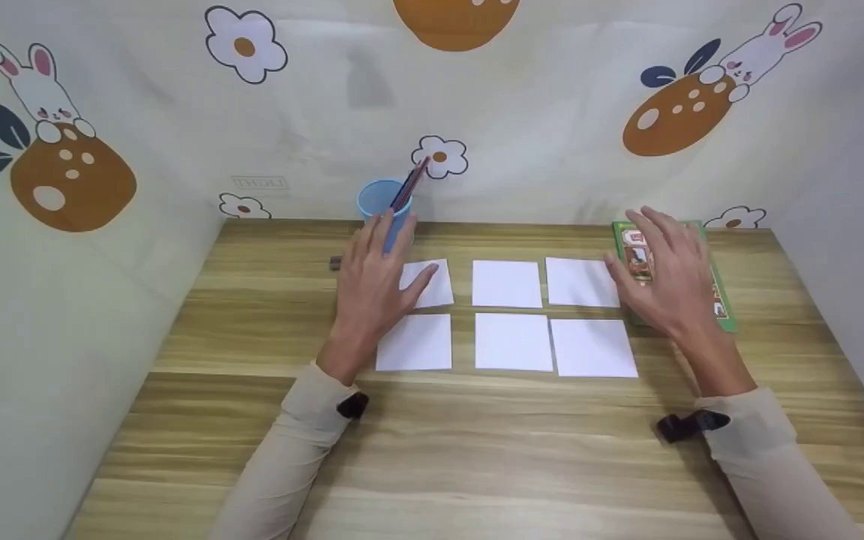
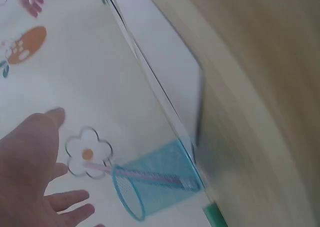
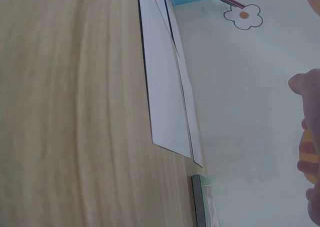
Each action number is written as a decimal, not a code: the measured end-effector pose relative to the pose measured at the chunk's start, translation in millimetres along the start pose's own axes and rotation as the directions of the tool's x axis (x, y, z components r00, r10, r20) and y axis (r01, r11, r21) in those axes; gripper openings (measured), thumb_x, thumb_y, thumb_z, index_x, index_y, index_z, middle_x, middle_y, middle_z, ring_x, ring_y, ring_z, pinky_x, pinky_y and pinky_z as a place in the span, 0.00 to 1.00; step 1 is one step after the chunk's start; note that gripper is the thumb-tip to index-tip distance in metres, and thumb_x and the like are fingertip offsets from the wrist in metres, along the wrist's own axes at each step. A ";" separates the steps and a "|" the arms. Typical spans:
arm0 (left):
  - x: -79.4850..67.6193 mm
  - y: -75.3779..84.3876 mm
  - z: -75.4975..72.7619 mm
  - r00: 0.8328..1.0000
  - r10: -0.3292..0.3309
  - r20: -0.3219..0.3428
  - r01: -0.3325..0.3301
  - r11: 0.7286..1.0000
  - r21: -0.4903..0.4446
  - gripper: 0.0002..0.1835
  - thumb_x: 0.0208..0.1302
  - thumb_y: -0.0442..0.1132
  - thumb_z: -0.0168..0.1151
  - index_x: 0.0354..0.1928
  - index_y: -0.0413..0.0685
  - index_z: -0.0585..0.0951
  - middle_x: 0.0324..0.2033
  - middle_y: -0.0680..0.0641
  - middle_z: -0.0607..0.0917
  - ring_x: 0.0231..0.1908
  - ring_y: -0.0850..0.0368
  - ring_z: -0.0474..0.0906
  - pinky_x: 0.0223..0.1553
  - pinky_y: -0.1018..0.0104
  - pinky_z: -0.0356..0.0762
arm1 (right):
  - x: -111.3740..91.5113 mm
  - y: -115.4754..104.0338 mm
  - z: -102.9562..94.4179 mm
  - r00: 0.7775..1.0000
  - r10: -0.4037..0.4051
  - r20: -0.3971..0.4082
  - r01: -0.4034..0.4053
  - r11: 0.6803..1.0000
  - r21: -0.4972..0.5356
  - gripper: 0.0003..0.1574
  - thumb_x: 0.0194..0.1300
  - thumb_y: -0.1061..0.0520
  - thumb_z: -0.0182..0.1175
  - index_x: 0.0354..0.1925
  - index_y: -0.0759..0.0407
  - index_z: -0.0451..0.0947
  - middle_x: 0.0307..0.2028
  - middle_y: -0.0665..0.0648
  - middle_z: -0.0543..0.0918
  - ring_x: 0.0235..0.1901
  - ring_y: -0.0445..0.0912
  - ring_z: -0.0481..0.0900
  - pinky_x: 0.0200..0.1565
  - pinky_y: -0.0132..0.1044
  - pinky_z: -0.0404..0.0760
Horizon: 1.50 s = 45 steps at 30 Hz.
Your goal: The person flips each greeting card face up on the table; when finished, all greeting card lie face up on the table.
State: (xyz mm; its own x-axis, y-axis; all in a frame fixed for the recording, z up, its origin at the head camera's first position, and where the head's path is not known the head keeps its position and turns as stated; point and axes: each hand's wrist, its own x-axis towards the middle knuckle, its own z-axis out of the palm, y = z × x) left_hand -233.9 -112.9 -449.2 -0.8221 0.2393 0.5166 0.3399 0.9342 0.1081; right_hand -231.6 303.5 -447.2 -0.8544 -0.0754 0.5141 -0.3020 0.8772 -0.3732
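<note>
A pale backdrop (image 1: 537, 135) printed with rabbits, orange fruit and flowers rises behind a wood-grain table (image 1: 477, 457). Two beige sleeves (image 1: 282, 469) reach in over the table's near side. The left hand (image 1: 373, 277) is raised over the upper-left card, fingers extended, thumb spread wide, holding nothing. The right hand (image 1: 672, 281) is likewise wide and holds nothing, above a green-bordered object (image 1: 636, 262) with small pictures, which lies at the right end of the cards. Six white cards (image 1: 513, 342) lie flat between and below the hands in two rows of three. Behind the left hand, a blue cup (image 1: 379, 196) stands upright near the backdrop, with pencil-like sticks (image 1: 418, 177) leaning out.
</note>
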 end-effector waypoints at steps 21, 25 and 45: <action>6.1 145.4 27.9 0.751 0.460 0.474 -0.296 0.876 -0.381 0.31 0.75 0.61 0.66 0.70 0.50 0.82 0.67 0.48 0.85 0.68 0.52 0.80 0.70 0.56 0.80 | -19.0 7.9 -1.9 0.809 -0.106 0.578 0.039 0.991 0.126 0.21 0.64 0.46 0.79 0.51 0.53 0.90 0.48 0.53 0.90 0.54 0.54 0.83 0.61 0.56 0.77; 9.7 158.5 32.1 0.729 0.474 0.495 -0.313 0.873 -0.375 0.38 0.70 0.67 0.68 0.73 0.52 0.79 0.70 0.48 0.82 0.70 0.52 0.77 0.70 0.56 0.80 | -20.8 8.1 -4.2 0.769 -0.101 0.631 0.015 0.990 0.140 0.30 0.58 0.39 0.82 0.53 0.51 0.89 0.50 0.53 0.89 0.56 0.54 0.82 0.64 0.58 0.73; 3.7 151.7 40.9 0.696 0.474 0.540 -0.227 0.858 -0.461 0.40 0.69 0.58 0.74 0.78 0.51 0.74 0.76 0.45 0.76 0.77 0.48 0.69 0.80 0.57 0.67 | -25.2 -8.8 -12.5 0.671 -0.102 0.735 0.042 0.994 0.100 0.47 0.49 0.37 0.86 0.61 0.52 0.78 0.58 0.56 0.81 0.57 0.53 0.76 0.57 0.48 0.73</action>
State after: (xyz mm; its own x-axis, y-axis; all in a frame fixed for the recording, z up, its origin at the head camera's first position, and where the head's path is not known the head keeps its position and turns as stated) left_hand -204.0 40.5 -465.6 -0.6575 0.7519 -0.0479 0.6885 0.6255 0.3672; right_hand -202.1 303.6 -447.2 -0.8529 -0.4883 -0.1846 -0.3781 0.8216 -0.4266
